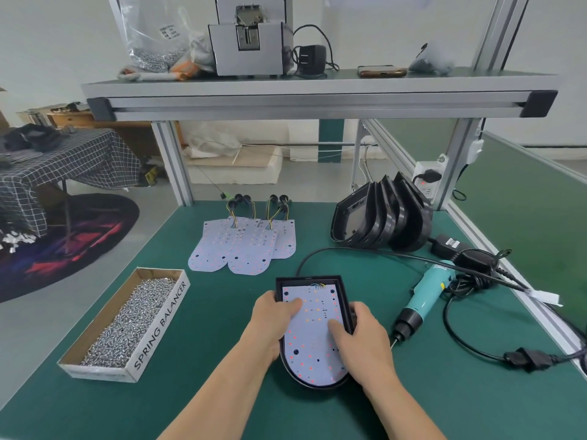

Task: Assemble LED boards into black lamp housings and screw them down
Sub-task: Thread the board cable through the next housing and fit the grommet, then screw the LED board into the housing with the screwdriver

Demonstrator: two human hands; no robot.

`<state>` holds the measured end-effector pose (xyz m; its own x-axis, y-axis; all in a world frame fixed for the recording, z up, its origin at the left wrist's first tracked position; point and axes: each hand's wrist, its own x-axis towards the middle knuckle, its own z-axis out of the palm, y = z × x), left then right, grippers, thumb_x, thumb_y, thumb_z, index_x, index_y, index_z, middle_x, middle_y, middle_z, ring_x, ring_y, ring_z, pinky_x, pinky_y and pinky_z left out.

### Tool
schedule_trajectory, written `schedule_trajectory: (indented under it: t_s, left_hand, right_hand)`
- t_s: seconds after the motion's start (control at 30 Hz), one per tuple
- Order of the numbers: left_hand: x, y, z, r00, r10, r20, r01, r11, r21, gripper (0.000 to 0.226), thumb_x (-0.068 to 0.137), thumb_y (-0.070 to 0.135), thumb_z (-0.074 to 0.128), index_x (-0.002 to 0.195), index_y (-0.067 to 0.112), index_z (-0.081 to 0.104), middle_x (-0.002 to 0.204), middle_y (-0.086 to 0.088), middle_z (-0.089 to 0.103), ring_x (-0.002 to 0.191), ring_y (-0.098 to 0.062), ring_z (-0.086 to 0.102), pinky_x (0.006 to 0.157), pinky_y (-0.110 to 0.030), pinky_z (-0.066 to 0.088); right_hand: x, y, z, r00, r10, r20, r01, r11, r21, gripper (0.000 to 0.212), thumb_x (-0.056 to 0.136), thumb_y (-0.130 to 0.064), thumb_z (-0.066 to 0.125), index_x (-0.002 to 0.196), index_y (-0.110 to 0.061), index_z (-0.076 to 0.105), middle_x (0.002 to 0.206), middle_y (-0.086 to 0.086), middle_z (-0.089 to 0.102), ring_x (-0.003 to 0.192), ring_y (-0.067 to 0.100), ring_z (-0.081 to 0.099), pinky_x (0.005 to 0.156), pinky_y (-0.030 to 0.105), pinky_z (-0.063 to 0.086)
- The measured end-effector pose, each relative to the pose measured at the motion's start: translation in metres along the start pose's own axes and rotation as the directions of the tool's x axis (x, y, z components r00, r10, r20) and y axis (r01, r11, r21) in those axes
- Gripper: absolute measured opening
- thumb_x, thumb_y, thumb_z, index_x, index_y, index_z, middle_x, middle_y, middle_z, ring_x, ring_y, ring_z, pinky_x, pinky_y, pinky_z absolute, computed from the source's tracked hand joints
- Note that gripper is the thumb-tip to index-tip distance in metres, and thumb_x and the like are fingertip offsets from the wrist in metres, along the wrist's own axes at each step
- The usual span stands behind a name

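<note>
A black lamp housing point(309, 279) lies flat on the green mat in front of me, with a white LED board point(313, 341) sitting inside it. My left hand point(273, 322) grips the housing's left edge, its thumb pressing on the board. My right hand point(362, 338) holds the right edge, with a finger pressed on the board. Three more LED boards point(241, 246) with wired connectors lie fanned out farther back. A stack of empty black housings point(384, 214) stands on edge at the back right. A teal electric screwdriver point(422, 300) lies to the right of my hands.
A cardboard box of screws point(127, 322) marked SPRING BALANCER sits at the left. Black cables and a power adapter point(470, 258) sprawl across the right side of the mat. An aluminium shelf point(317, 93) spans overhead with a screw feeder and bags on it.
</note>
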<state>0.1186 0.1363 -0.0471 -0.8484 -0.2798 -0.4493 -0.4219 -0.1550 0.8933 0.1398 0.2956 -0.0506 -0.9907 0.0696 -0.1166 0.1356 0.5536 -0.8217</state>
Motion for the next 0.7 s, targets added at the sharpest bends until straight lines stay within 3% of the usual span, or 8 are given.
schedule_trajectory:
  t_s: [0.1,0.2,0.3,0.37,0.43,0.5,0.6,0.7]
  left_hand:
    - [-0.005,0.001,-0.004,0.995,0.101,-0.014,-0.097,0.979,0.181,0.013,0.094,0.016,0.065,0.099,0.004,0.065,0.099,-0.010,0.074,0.084,-0.023,0.072,0.073,-0.035,0.059]
    - [-0.006,0.018,-0.032,0.921,0.347,-0.176,-0.224,0.843,0.489,0.017,0.093,0.036,0.064,0.103,0.027,0.054,0.083,0.009,0.064,0.079,-0.013,0.061,0.062,-0.025,0.041]
    - [0.001,0.047,-0.092,0.741,0.593,-0.316,-0.227,0.663,0.714,0.014,0.092,0.016,0.060,0.086,0.014,0.073,0.069,-0.006,0.060,0.072,-0.029,0.054,0.063,-0.030,0.040]
    - [0.007,0.063,-0.136,0.680,0.618,-0.394,-0.114,0.620,0.776,0.018,0.088,0.004,0.059,0.084,0.013,0.074,0.080,-0.009,0.067,0.077,-0.032,0.056,0.070,-0.032,0.043]
    - [0.013,0.068,-0.167,0.701,0.574,-0.423,0.025,0.573,0.819,0.025,0.086,-0.002,0.057,0.086,0.016,0.074,0.089,-0.008,0.069,0.084,-0.033,0.058,0.074,-0.034,0.045]
    - [0.021,0.066,-0.185,0.743,0.517,-0.425,0.122,0.519,0.846,0.027,0.086,-0.002,0.058,0.085,0.019,0.075,0.081,-0.005,0.064,0.081,-0.032,0.058,0.072,-0.033,0.044]
    - [0.029,0.059,-0.195,0.810,0.437,-0.392,0.183,0.445,0.876,0.012,0.085,0.009,0.069,0.081,0.019,0.076,0.081,-0.002,0.068,0.077,-0.028,0.059,0.068,-0.029,0.043]
    - [0.031,0.049,-0.196,0.843,0.405,-0.355,0.182,0.406,0.896,0.018,0.084,0.012,0.065,0.075,0.023,0.076,0.086,-0.002,0.072,0.075,-0.024,0.060,0.065,-0.027,0.043]
  right_hand:
    - [0.001,-0.001,-0.002,1.000,0.014,0.014,-0.014,1.000,0.021,0.018,0.087,-0.028,0.064,0.101,-0.033,0.054,0.087,-0.018,0.066,0.089,0.010,0.062,0.076,0.033,0.048]
    - [0.001,0.000,-0.002,1.000,0.022,-0.002,-0.022,0.999,0.048,0.017,0.086,-0.027,0.065,0.098,-0.034,0.055,0.086,-0.016,0.068,0.089,0.013,0.063,0.080,0.037,0.053]
    - [0.001,0.002,0.000,1.000,0.017,-0.016,-0.016,0.998,0.056,0.017,0.087,-0.027,0.065,0.095,-0.035,0.054,0.078,-0.014,0.068,0.086,0.011,0.063,0.078,0.037,0.053]
    - [0.002,0.003,0.001,1.000,0.009,-0.019,-0.008,0.998,0.055,0.017,0.087,-0.027,0.066,0.096,-0.035,0.054,0.081,-0.014,0.068,0.086,0.011,0.063,0.078,0.037,0.053]
    - [0.003,0.003,0.002,1.000,0.002,-0.022,-0.001,0.999,0.046,0.018,0.088,-0.027,0.066,0.099,-0.034,0.054,0.084,-0.016,0.067,0.087,0.010,0.063,0.076,0.035,0.050]
    - [0.004,0.003,0.002,1.000,-0.005,-0.021,0.005,0.999,0.035,0.019,0.088,-0.027,0.066,0.101,-0.034,0.054,0.085,-0.018,0.066,0.087,0.009,0.062,0.073,0.033,0.047]
    - [0.005,0.004,0.002,1.000,-0.005,-0.017,0.006,1.000,0.027,0.019,0.089,-0.027,0.066,0.101,-0.034,0.053,0.083,-0.018,0.065,0.084,0.005,0.060,0.068,0.032,0.043]
    - [0.005,0.005,0.002,1.000,-0.013,-0.021,0.013,0.999,0.029,0.018,0.089,-0.028,0.066,0.101,-0.034,0.054,0.079,-0.019,0.065,0.080,-0.005,0.057,0.063,0.025,0.041]
